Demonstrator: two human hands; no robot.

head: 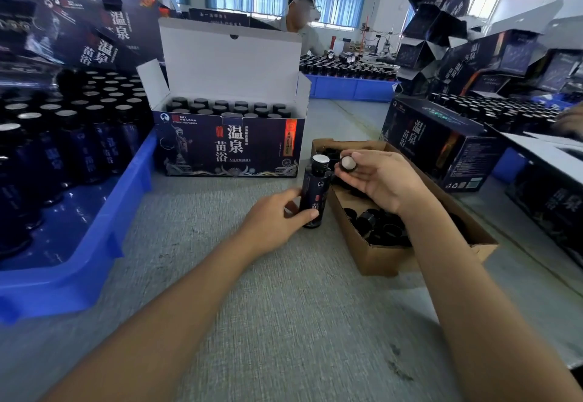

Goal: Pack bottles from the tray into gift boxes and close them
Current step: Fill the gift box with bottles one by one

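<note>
A dark bottle (315, 190) with a silver-sealed neck stands upright on the grey table, and my left hand (273, 218) grips its lower body. My right hand (378, 177) holds a small black cap (348, 163) just right of the bottle's neck, above the cardboard box of caps (391, 256). An open gift box (232, 146) stands behind, its white lid up, with rows of capped bottles inside. The blue tray (94, 243) at the left holds several uncapped bottles (63, 136).
Closed and stacked dark gift boxes stand at the right (441, 146) and upper left (79, 16). Another blue tray (350, 87) of bottles lies at the back, with a person behind it. More bottles fill the far right.
</note>
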